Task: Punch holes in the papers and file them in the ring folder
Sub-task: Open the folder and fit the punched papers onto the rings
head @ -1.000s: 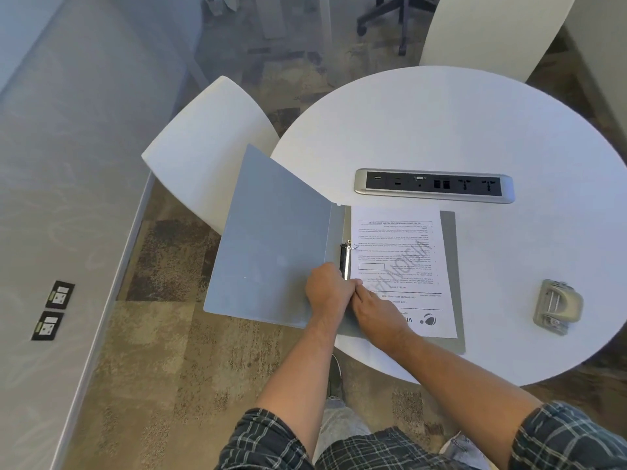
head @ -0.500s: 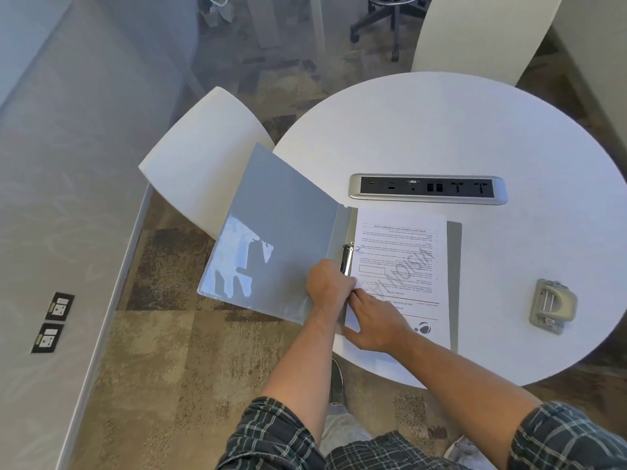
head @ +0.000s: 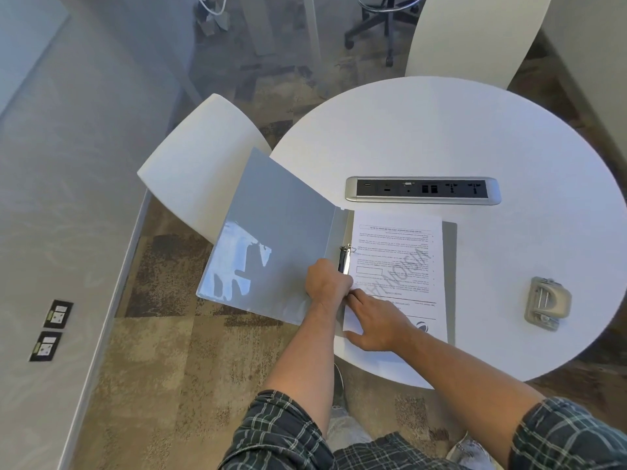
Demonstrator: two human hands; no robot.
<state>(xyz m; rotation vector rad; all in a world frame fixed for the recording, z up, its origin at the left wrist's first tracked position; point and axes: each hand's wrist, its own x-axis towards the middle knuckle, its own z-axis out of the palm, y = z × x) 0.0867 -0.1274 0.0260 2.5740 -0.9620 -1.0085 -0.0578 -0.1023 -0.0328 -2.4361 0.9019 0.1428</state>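
One head-worn view (wide-angle) looks steeply down, close above the round table [head: 441, 130]

Folder [head: 271, 239] open on surface [head: 441, 130] near edge, cover overhanging left; papers [head: 400, 259] in right half (at rings); socket strip [head: 422, 191] behind; punch [head: 546, 303] right, apart.

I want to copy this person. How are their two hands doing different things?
The left hand is curled at the folder's metal ring bar, while the right hand lies flatter on the paper. The left hand sits over the grey cover, the right hand over the white page. Both meet at the near end of the ring bar.
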